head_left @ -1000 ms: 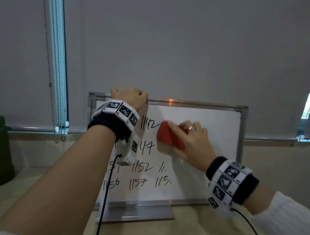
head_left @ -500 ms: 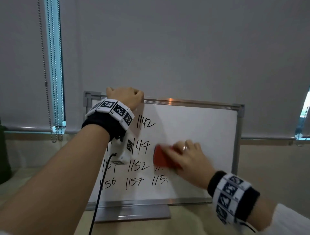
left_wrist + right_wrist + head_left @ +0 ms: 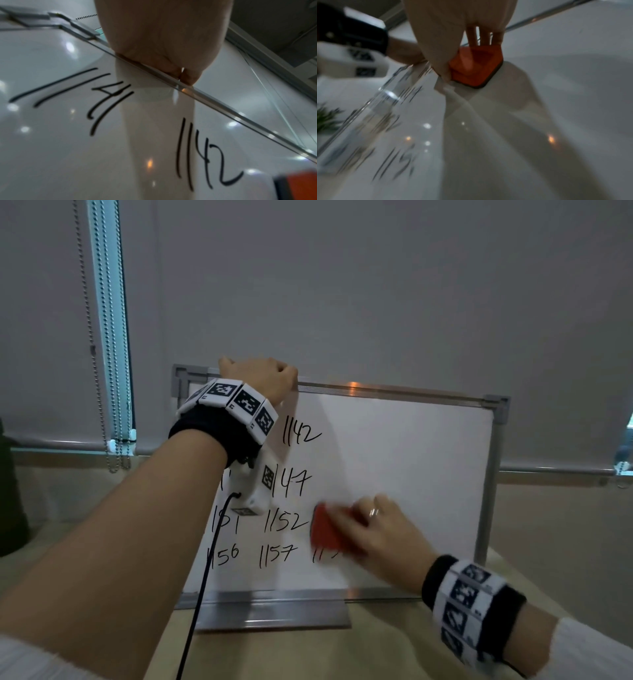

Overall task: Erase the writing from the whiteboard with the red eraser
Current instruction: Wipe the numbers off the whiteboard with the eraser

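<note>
My right-hand fingers (image 3: 485, 36) lie together over the red eraser (image 3: 329, 530), thumb on its near edge, pressing it flat to the whiteboard (image 3: 411, 457), low and mid-board beside "1152". My left hand (image 3: 260, 378) curls over the top frame. Black numbers (image 3: 298, 434) fill the left half.
</note>
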Available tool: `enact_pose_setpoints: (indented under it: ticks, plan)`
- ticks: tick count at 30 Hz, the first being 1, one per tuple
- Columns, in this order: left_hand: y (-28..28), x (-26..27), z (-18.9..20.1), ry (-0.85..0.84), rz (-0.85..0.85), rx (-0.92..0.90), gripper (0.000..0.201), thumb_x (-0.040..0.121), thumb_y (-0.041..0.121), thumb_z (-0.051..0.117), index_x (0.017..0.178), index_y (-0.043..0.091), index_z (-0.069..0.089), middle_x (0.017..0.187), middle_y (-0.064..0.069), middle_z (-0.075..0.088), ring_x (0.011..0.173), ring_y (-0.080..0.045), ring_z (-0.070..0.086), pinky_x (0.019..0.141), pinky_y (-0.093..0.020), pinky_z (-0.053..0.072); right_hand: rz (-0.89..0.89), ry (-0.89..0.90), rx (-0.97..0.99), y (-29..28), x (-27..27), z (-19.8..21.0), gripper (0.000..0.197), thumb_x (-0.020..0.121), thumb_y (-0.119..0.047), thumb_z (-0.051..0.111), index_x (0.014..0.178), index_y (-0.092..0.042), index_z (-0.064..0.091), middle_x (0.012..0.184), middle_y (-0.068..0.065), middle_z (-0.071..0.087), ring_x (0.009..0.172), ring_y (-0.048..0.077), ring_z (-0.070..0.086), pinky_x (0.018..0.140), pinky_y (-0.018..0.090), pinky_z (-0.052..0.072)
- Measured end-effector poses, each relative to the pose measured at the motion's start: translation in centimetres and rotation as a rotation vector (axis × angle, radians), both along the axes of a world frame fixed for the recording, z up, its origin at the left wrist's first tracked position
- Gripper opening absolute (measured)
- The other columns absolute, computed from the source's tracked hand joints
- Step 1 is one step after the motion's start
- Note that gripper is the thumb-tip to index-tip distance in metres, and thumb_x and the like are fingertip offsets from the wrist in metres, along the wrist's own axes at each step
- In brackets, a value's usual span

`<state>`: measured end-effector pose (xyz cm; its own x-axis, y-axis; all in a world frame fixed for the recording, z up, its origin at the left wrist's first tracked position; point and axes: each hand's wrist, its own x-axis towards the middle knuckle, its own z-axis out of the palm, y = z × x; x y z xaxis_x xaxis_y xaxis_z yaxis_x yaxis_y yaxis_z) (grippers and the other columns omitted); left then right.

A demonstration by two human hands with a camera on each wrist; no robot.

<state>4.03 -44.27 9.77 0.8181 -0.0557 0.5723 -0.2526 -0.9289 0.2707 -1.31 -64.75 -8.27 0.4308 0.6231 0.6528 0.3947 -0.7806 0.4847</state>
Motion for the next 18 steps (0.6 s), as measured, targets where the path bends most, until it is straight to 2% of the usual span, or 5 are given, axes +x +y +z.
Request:
enact_pose_setpoints:
  ticks: [2,4,8,12,18]
  plan:
    - [0.0,0.0,0.0,-0.003,-0.002,-0.008,0.039,0.091,0.028,0.025,0.084,0.023,0.062,0.081,-0.002,0.059,0.079,-0.024,0.048,0.103,-0.042,0.02,0.001,0.059,-0.233,-0.7,-0.5,-1.8,0.083,0.058,-0.044,0.075,0.128,-0.019,0.039,0.093,0.007,0.04,0.073,0.021,0.034,0.059,0.03,0.043]
    - [0.0,0.0,0.0,-0.003,-0.003,-0.011,0.04,0.091,0.028,0.025,0.086,0.023,0.065,0.078,-0.001,0.059,0.078,-0.024,0.049,0.102,-0.043,0.021,0.007,0.025,-0.284,-1.1,-0.1,-0.8,0.081,0.057,-0.045,0.073,0.127,-0.022,0.04,0.091,0.006,0.043,0.072,0.021,0.038,0.056,0.03,0.04]
    - [0.0,0.2,-0.1,0.022,-0.012,-0.012,0.038,0.091,0.031,0.024,0.083,0.025,0.061,0.062,0.007,0.048,0.078,-0.023,0.048,0.103,-0.044,0.02,0.009,-0.013,0.098,-0.6,0.2,3.8,0.061,0.073,-0.043,0.052,0.128,-0.017,0.042,0.083,0.014,0.057,0.066,0.03,0.05,0.056,0.036,0.045]
    - [0.1,0.4,-0.1,0.032,-0.016,-0.005,0.038,0.091,0.03,0.024,0.081,0.024,0.06,0.062,0.007,0.048,0.077,-0.022,0.047,0.103,-0.043,0.021,-0.047,0.037,0.282,0.5,-0.1,2.6,0.065,0.07,-0.043,0.055,0.128,-0.017,0.041,0.084,0.014,0.056,0.069,0.03,0.05,0.058,0.036,0.047]
    - [0.1,0.4,-0.2,0.02,-0.03,-0.004,0.037,0.092,0.029,0.024,0.082,0.023,0.06,0.062,0.007,0.046,0.077,-0.022,0.047,0.102,-0.043,0.021,0.061,0.103,-0.324,0.0,-0.1,-3.4,0.066,0.065,-0.048,0.063,0.125,-0.03,0.044,0.091,0.003,0.044,0.07,0.02,0.043,0.057,0.029,0.036]
